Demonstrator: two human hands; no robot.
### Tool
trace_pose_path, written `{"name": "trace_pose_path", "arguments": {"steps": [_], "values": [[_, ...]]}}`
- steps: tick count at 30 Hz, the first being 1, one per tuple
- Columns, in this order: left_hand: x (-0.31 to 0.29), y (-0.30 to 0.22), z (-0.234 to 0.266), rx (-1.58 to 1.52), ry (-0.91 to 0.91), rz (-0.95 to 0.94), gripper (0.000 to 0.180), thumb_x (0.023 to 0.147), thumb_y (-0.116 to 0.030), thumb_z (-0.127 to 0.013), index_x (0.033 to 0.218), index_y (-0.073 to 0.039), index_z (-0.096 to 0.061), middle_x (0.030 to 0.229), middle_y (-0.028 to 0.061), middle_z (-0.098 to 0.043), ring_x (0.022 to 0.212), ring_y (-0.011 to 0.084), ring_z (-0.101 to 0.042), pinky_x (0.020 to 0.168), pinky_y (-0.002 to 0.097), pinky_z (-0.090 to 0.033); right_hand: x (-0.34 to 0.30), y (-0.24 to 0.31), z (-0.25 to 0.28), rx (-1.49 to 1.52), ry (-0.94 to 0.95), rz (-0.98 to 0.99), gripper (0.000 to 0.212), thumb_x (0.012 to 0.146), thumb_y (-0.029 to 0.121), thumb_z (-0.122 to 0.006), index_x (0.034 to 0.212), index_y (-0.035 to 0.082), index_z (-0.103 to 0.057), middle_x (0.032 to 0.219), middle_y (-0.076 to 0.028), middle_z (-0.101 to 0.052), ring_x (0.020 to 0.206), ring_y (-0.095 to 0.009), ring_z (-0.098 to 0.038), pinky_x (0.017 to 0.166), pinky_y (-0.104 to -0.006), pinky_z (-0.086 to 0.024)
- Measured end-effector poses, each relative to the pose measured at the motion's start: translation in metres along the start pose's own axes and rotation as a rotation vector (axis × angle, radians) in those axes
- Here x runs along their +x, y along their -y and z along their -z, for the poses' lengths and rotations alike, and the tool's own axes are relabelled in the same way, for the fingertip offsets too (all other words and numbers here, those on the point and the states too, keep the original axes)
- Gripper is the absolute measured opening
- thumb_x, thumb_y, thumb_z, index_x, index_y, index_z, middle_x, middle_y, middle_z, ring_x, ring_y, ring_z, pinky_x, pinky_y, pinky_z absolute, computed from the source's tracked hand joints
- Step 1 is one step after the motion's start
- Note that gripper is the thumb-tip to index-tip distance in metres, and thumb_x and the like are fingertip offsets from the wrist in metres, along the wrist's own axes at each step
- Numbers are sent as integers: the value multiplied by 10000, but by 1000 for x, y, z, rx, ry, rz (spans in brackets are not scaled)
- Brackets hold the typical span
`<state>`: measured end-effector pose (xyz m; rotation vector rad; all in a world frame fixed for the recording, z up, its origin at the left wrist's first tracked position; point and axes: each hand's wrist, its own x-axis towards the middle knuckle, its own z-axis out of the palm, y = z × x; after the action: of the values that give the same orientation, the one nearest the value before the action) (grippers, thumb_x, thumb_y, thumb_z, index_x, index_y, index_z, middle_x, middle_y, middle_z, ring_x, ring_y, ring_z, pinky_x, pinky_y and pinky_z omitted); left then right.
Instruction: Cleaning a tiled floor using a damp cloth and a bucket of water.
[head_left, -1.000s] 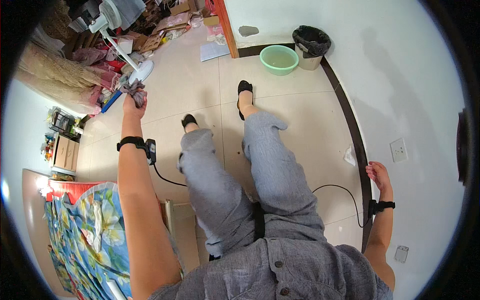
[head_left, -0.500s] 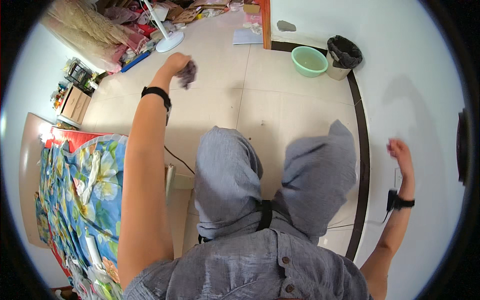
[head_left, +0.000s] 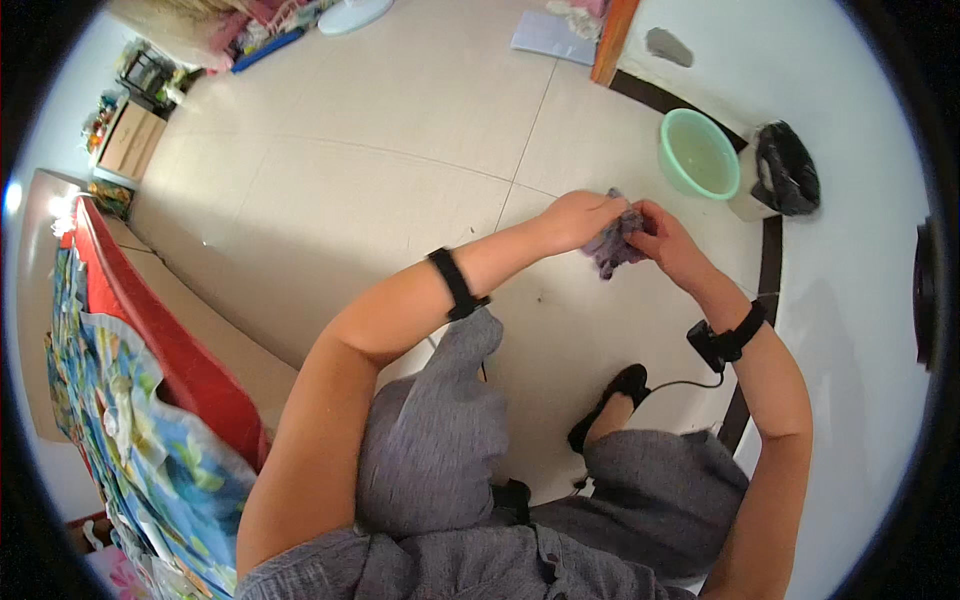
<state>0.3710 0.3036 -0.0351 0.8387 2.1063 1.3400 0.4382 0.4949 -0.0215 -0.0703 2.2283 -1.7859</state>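
Note:
A crumpled purple-grey cloth point(head_left: 612, 252) hangs between my two hands, above the tiled floor. My left hand point(head_left: 582, 220) is closed around its upper left part. From the other side, my right hand point(head_left: 668, 243) pinches the cloth's right edge between thumb and fingers. Both arms reach forward and meet in front of me, and each wears a black strap. Just beyond the hands, to the right, a light green basin point(head_left: 699, 155) stands on the floor, seemingly with water in it.
A bin point(head_left: 785, 170) lined with a black bag stands beside the basin against the white wall. On the left is a bed with a blue floral cover point(head_left: 150, 440) and red edge. A wooden door frame point(head_left: 613, 42) rises at the far right. A cable runs from my right wrist strap.
My left hand has swung right with the cloth, and my right hand has come in from the wall side to grip it too. The basin and bin now appear closer as I have moved forward.

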Motion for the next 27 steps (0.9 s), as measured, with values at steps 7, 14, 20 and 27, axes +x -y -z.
{"name": "trace_pose_path", "arguments": {"steps": [7, 14, 20, 27], "values": [[-123, 192, 100, -513, -758, 392, 529, 654, -28, -624, 1156, -89, -466, 949, 65, -499, 849, 164, -514, 740, 294, -473, 133, -59, 5, -110, 175, -217, 276, 846, 143, -597, 1065, -24, -584, 903, -38, -620, 793, -106, -571, 735, -250, -456], [-231, 303, 141, -292, -1530, 693, 473, 732, 10, -587, 1188, -58, -483, 988, 76, -513, 866, 180, -527, 760, 296, -458, 320, -117, 47, -338, -168, 66, 283, 854, 195, -583, 1058, -1, -592, 872, -49, -642, 785, -128, -585, 708, -260, -450], [-312, 371, 128, 232, -1580, 1193, 503, 807, -42, -579, 1291, -117, -464, 1104, 104, -526, 930, 219, -563, 776, 324, -477, 454, -193, 34, -827, -283, -2, 338, 865, 285, -522, 1139, 97, -581, 1000, -136, -644, 930, -287, -599, 804, -372, -457], [-309, 373, 127, 371, -1472, 1283, 454, 877, -98, -562, 1308, -68, -422, 1275, 147, -446, 1098, 288, -519, 904, 395, -464, 433, -215, -135, -1309, 15, 610, 379, 848, 203, -510, 1222, 140, -528, 1250, -225, -486, 1179, -376, -430, 994, -460, -356]]}}
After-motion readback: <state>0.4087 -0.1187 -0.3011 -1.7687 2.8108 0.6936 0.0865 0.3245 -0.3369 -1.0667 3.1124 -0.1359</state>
